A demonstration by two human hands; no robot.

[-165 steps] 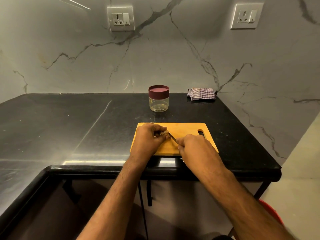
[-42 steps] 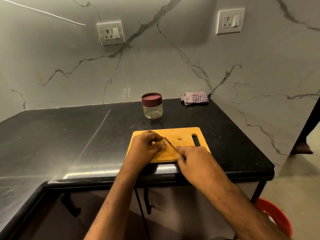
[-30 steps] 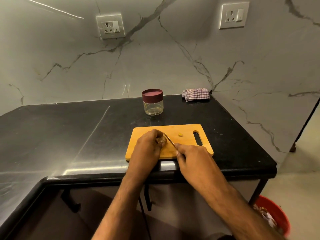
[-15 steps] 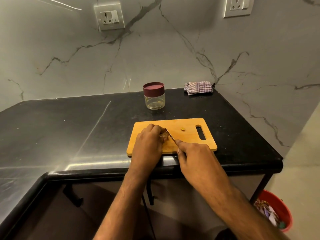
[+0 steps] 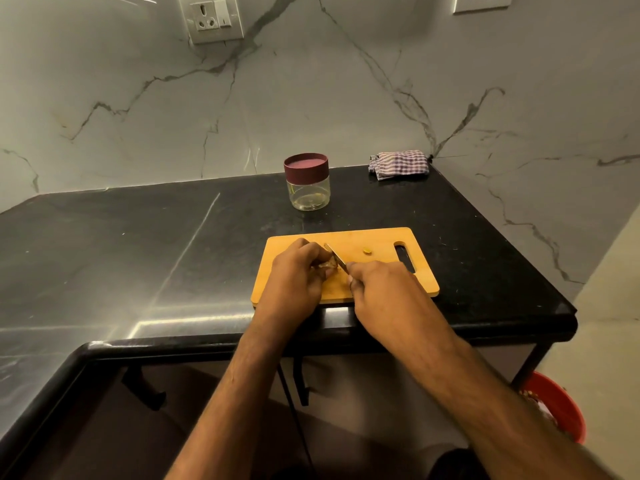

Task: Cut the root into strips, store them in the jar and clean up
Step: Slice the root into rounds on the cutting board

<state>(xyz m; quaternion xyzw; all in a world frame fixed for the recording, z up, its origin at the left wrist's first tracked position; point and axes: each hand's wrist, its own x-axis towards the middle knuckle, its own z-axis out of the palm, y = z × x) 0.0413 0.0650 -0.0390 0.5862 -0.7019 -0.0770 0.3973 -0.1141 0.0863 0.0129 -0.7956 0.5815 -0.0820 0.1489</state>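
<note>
Two hands over the cutting board (image 5: pixel 381 237): left hand (image 5: pixel 294 275) pins the root (image 5: pixel 327 265) down with curled fingers, right hand (image 5: pixel 381 289) grasps the knife (image 5: pixel 335 257) against it. Behind the board, the lidded jar (image 5: pixel 307 183).

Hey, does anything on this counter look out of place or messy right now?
Only one small thing: a lone yellow piece lies on the cutting board, apart from the root being cut. The jar stands upright with its lid on.
</note>
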